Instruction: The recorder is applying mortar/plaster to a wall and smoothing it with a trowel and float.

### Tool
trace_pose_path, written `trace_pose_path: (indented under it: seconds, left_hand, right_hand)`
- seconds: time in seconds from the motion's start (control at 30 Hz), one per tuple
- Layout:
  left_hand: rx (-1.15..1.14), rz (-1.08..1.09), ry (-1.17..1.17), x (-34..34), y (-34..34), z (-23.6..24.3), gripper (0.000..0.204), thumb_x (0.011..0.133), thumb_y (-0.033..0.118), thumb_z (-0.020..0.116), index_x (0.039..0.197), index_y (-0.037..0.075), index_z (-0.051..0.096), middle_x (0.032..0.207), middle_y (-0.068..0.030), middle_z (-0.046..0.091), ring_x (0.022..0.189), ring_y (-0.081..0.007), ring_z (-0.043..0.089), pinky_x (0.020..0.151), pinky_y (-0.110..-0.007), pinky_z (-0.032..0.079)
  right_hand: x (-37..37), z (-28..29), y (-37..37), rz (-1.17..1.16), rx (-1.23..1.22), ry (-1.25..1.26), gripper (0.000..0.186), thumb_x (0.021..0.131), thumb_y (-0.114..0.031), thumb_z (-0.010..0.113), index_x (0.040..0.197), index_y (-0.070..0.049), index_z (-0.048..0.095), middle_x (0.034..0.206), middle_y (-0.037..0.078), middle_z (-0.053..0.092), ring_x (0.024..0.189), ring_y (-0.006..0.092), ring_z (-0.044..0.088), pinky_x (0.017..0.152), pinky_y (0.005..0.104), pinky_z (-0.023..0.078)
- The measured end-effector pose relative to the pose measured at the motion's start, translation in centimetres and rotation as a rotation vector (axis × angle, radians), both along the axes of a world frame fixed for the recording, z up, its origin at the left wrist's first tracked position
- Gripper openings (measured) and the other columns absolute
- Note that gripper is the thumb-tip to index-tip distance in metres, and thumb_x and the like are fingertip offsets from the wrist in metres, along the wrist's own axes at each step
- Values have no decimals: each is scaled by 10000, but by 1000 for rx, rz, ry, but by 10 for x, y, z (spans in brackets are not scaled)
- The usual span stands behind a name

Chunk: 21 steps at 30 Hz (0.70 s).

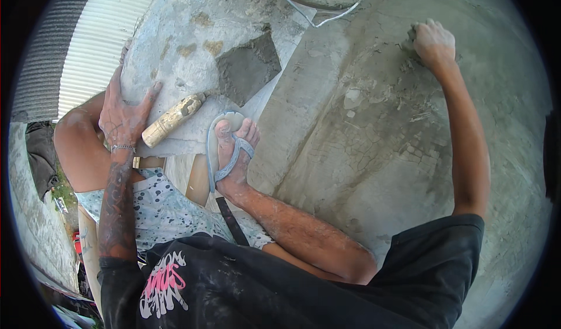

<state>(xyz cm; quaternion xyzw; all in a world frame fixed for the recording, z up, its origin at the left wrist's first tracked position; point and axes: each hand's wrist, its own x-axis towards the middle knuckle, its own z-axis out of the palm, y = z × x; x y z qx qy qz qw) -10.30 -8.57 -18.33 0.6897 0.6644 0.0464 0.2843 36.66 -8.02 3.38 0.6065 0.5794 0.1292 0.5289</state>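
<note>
My left hand (124, 117) rests on the edge of a pale, cement-stained slab, its fingers spread and nothing held in them. Just to its right lies a trowel (174, 118), its worn wooden handle toward me and its diamond-shaped blade coated in grey mortar. Out at the far right, my right hand (435, 42) is closed around a dark grey clump of wet mortar (410, 41), low over the cement surface (374, 148). That surface looks damp, with cracks, rough crumbs and smeared patches near the hand. The undersides of my right fingers are hidden.
A bucket (327, 2) with a wire handle stands at the top, partly out of view. My sandalled foot (231, 148) is beside the cement's raised left edge. Corrugated roofing sheets (99, 37) lie at the far left. Below them a gap drops to lower ground.
</note>
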Motion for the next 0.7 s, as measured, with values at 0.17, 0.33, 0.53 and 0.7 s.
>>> trace_pose_path:
  seconds: [0.17, 0.33, 0.53, 0.7]
  left_hand:
    - [-2, -22, -5, -1, 1, -1, 774, 688, 523, 682, 1303, 133, 420, 1173, -141, 569, 1063, -295, 563, 870, -386, 457]
    - [11, -9, -34, 0, 0, 2, 767, 689, 524, 677, 1299, 134, 423, 1179, -139, 565, 1056, -292, 566, 860, -385, 462]
    - [-16, -5, 2, 0, 0, 6, 768, 688, 520, 676, 1300, 134, 418, 1189, -136, 556, 1053, -297, 565, 850, -394, 468]
    - [-7, -2, -24, -2, -1, 2, 764, 692, 510, 673, 1303, 132, 413, 1180, -135, 560, 1057, -296, 563, 857, -392, 465]
  right_hand:
    - [-13, 15, -52, -111, 86, -14, 336, 733, -114, 557, 1064, -134, 610, 997, 86, 563, 976, 254, 555, 782, 364, 480]
    - [-32, 55, -33, -281, -78, -49, 231, 756, -110, 512, 945, -115, 644, 964, 109, 623, 931, 252, 602, 753, 381, 494]
    - [-2, 27, 8, -163, 180, -102, 197, 782, -142, 513, 882, -104, 679, 925, 118, 663, 897, 259, 634, 731, 378, 511]
    - [6, -23, 2, -208, 100, -117, 193, 811, -141, 471, 862, -89, 651, 895, 139, 656, 845, 286, 641, 707, 389, 513]
